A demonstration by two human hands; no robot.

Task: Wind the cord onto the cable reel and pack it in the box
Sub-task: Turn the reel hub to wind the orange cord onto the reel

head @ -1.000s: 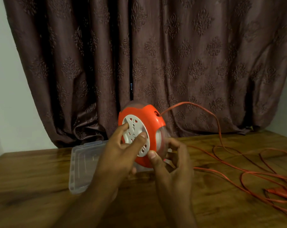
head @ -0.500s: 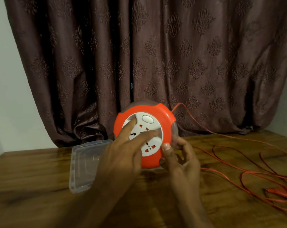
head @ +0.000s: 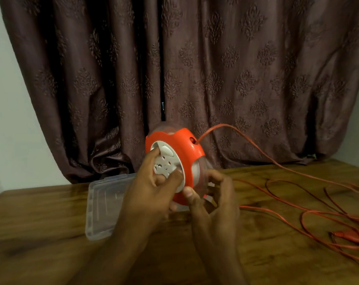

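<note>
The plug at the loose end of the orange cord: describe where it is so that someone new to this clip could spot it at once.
Start at the wooden table in front of the brown curtain and look to its right side, where the orange cord lies in loose loops. The plug lies among the nearest loops by the right edge. It is a thicker, darker red lump, unlike the thin strands round it.

Orange reel (head: 186,145) held upright — cord (head: 277,169) trailing loose; clear box (head: 104,204) behind.
</note>
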